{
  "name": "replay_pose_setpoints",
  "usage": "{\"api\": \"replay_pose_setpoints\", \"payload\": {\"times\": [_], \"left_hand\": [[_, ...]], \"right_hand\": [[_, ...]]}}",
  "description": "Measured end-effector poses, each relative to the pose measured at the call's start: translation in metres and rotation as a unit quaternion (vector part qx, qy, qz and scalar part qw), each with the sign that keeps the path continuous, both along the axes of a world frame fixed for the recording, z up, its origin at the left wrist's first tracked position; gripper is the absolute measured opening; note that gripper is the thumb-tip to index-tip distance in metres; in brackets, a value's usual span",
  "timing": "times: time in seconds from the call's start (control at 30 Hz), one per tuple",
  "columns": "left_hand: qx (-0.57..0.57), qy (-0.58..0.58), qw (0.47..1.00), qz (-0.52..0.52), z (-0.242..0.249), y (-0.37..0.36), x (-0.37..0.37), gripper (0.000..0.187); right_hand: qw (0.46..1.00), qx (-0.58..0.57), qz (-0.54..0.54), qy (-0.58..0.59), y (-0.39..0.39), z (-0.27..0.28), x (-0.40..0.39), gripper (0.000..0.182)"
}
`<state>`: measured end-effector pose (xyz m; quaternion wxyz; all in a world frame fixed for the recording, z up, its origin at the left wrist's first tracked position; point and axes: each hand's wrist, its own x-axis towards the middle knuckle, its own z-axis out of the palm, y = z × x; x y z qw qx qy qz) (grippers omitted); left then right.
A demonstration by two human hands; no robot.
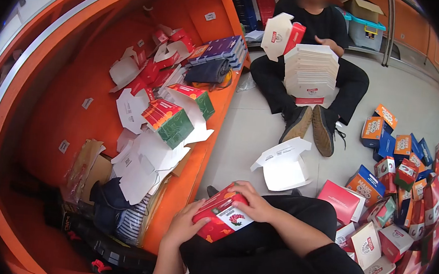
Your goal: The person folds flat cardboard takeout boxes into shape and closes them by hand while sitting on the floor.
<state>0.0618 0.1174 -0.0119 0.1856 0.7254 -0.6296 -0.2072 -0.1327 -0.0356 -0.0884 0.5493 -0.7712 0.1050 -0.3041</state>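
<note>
Two hands, fingers on one red box

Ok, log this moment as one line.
left hand: holding red printed cardboard box | right hand: holding same box | nearby: open white cardboard carton on grey tiled floor

Pale grey tiled floor with thin seams, large open orange-painted shelving unit filling the left, small white paper labels stuck inside it, orange wall upper right behind a shiny round metal post, floor brightly lit, shelf interior dimmer.
</note>
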Motion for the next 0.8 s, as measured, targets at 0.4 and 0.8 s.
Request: {"api": "replay_pose_setpoints", "payload": {"times": [0.4,0.8], "left_hand": [[-0.247,0.377,0.869,0.204,-0.069,0.027,-0.002,0.036],[-0.201,0.469,0.84,0.184,-0.072,0.018,0.017,0.019]], "right_hand": [[0.965,0.254,-0.046,-0.058,0.009,-0.037,0.024,0.03],[0.95,0.307,0.034,-0.037,0.008,-0.031,0.014,0.024]]}}
